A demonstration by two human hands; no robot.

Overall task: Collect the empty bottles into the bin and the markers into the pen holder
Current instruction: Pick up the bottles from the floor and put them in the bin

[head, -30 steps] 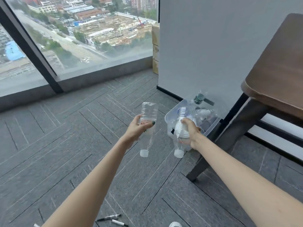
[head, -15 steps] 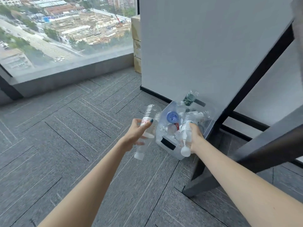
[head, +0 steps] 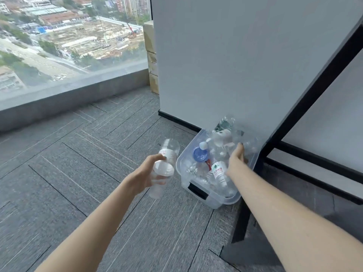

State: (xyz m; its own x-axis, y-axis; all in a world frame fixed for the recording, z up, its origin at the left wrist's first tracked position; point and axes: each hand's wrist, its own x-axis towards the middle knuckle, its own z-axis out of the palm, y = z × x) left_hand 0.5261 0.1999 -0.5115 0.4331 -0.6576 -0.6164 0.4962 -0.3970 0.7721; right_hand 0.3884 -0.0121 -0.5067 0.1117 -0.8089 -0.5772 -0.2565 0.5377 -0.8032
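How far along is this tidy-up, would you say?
Done: several empty bottles lie in the clear bin. In hand: the left hand grips one more bottle beside it; the right hand is over the bin. Left: that bottle; markers and pen holder are out of view.

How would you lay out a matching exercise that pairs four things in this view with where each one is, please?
Things:
1. clear bottle
2. blue cap
3. bin
4. right hand

Places:
A. on the carpet beside the black table leg
B. gripped by the left hand, left of the bin
C. reaching into the bin
D. lying inside the bin

Pairs: 1-B, 2-D, 3-A, 4-C.
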